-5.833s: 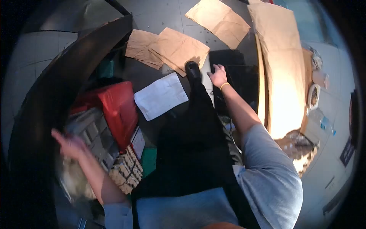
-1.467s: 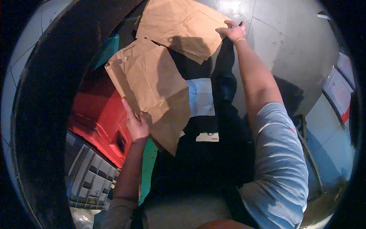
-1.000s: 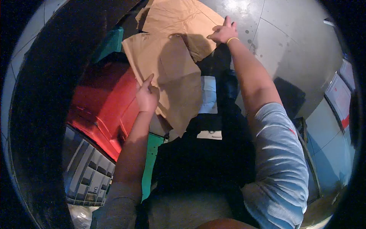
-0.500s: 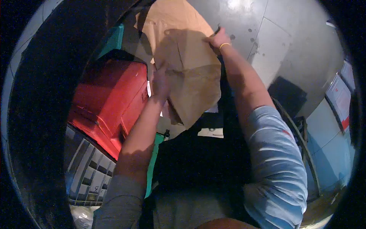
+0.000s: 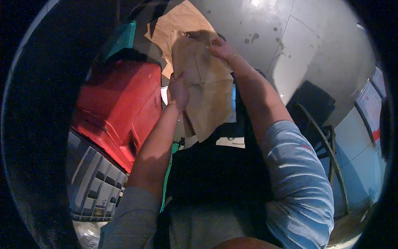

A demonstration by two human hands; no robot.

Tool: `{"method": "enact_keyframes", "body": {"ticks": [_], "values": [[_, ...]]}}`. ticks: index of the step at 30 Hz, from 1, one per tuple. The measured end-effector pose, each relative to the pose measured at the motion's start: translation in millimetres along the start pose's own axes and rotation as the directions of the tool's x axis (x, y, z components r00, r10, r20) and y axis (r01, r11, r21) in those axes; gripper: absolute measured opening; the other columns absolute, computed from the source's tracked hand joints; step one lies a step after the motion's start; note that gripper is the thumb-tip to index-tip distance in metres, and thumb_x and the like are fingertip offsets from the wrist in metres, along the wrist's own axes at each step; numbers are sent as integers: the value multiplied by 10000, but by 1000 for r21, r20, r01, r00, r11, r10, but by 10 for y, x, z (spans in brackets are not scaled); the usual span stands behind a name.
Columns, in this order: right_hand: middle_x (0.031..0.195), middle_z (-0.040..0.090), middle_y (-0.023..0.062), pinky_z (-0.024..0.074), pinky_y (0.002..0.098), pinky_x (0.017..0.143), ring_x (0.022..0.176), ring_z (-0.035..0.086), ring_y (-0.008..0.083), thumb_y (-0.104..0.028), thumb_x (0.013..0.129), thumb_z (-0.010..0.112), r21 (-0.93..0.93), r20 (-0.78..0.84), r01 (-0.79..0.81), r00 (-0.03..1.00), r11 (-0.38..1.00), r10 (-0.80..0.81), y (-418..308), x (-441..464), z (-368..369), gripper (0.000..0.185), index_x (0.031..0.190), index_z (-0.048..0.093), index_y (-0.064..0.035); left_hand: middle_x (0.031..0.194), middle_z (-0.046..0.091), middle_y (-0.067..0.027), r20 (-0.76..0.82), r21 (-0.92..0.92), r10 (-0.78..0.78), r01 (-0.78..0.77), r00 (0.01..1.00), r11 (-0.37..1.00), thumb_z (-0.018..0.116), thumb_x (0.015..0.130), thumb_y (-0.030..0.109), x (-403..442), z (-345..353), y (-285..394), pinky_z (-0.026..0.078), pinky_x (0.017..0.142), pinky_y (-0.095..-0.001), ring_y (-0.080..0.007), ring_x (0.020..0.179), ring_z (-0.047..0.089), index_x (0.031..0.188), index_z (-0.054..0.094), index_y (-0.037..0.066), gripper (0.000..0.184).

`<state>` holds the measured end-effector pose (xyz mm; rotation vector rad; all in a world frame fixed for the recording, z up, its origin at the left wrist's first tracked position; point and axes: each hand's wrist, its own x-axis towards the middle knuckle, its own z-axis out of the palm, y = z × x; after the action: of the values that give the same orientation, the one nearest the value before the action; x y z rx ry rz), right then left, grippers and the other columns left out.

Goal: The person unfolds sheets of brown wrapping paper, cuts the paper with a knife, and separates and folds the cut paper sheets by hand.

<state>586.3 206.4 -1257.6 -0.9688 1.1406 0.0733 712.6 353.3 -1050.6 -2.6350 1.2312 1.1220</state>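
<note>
A creased sheet of brown paper (image 5: 207, 97) hangs in front of me, partly in shadow. My left hand (image 5: 178, 92) is closed on its left edge. At the upper right edge, my right hand (image 5: 221, 49) has its fingers curled in and pinches the paper. Beyond it, more brown paper (image 5: 182, 18) in a lighter tone lies with jagged corners. A bluish-white sheet (image 5: 233, 103) peeks out behind the right side of the held paper.
A red plastic bin (image 5: 120, 95) stands to my left, above a grey slotted crate (image 5: 97, 182). A teal object (image 5: 122, 39) is behind the bin. On the right are a bent metal frame (image 5: 327, 147) and papers (image 5: 369, 106) on the wall. Grey tiled floor (image 5: 306, 37) extends ahead.
My right hand has moved left and inward, folding or drawing the paper's upper part toward me. The lighter paper beyond now shows separately. My left hand has closed on the left edge.
</note>
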Motion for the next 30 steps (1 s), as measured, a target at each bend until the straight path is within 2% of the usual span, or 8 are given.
{"method": "enact_keyframes", "body": {"ticks": [2, 3, 5, 10, 13, 18, 23, 30], "values": [[1280, 489, 206, 429, 411, 939, 1152, 497, 375, -518, 669, 722, -150, -71, 80, 993, 985, -92, 171, 122, 127, 785, 1333, 425, -224, 1182, 510, -148, 7, 13, -11, 11, 1000, 1000, 505, 716, -37, -34, 40, -71, 485, 863, -343, -299, 1059, 546, 1227, 556, 88, 529], [1322, 440, 204, 418, 418, 954, 1188, 450, 400, -532, 668, 714, -318, -121, 29, 990, 948, -71, -1, -5, 120, 787, 1339, 427, -241, 1199, 508, -144, 72, -386, -193, 205, 979, 899, 502, 728, -30, -52, 69, -76, 483, 864, -338, -292, 1066, 545, 1227, 557, 89, 517], [1404, 343, 202, 397, 434, 984, 1259, 356, 449, -561, 665, 699, -610, -226, -97, 972, 787, -55, -557, -427, 66, 790, 1351, 430, -276, 1234, 504, -134, 370, -861, -382, 467, 847, 200, 494, 750, -17, -102, 147, -89, 480, 866, -329, -277, 1080, 542, 1227, 559, 91, 493], [1122, 614, 151, 404, 399, 938, 1160, 474, 230, -518, 696, 697, -542, -131, -56, 991, 839, -19, -231, -72, 93, 633, 1162, 627, -96, 1287, 486, -151, 54, -223, 77, -64, 996, 973, 490, 760, 0, -340, 291, -444, 457, 909, -329, -295, 1129, 519, 1213, 570, 65, 465], [1015, 656, 132, 348, 386, 1000, 1230, 407, 202, -496, 722, 690, -319, 29, -108, 992, 941, 124, 46, 246, 274, 545, 1093, 672, -98, 1289, 470, -190, 32, -21, 60, -59, 998, 998, 483, 732, -26, -362, 200, -384, 446, 930, -349, -331, 1147, 503, 1228, 558, 42, 506], [1032, 659, 93, 419, 313, 928, 1022, 562, 194, -461, 788, 661, -709, 82, 280, 945, 647, -318, 86, 100, 471, 484, 1112, 661, -102, 1307, 428, -241, 41, -160, 17, -11, 999, 987, 459, 689, -77, -387, 333, -632, 435, 949, -372, -369, 1164, 483, 1265, 530, 37, 591], [1127, 642, 93, 426, 337, 925, 1021, 587, 254, -471, 841, 599, -441, 233, 139, 972, 887, -36, 62, 203, 522, 481, 1133, 639, -92, 1329, 413, -243, 34, -267, -41, 49, 999, 962, 448, 682, -94, -444, 447, -740, 416, 982, -377, -364, 1192, 467, 1258, 533, 35, 596], [1128, 598, 148, 475, 402, 864, 988, 580, 362, -380, 818, 575, -505, -94, 233, 942, 831, -321, -414, -384, 466, 311, 1021, 687, -174, 1274, 489, -230, -64, -215, 52, -64, 997, 974, 454, 700, -83, -559, 383, -891, 383, 1016, -393, -379, 1211, 447, 1237, 549, 26, 556]]}}
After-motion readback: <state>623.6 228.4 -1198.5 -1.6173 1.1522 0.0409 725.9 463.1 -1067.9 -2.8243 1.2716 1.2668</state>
